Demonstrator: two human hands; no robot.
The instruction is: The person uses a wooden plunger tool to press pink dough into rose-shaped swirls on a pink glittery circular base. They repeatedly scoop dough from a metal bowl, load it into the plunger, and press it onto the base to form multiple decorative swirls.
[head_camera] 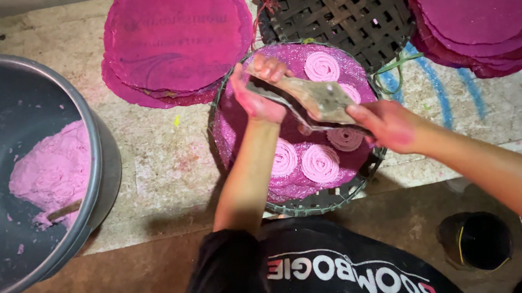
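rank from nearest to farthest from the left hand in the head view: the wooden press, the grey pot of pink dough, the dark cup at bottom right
1. wooden press: gripped by the left hand, over the round tray.
2. grey pot of pink dough: far left on the floor.
3. dark cup: bottom right corner, beyond the right arm.

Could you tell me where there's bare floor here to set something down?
Bare floor lies between the big pot and the woven tray, below the pink discs. The tray is crowded with dough spirals, and both hands, left hand and right hand, grip a press above it.
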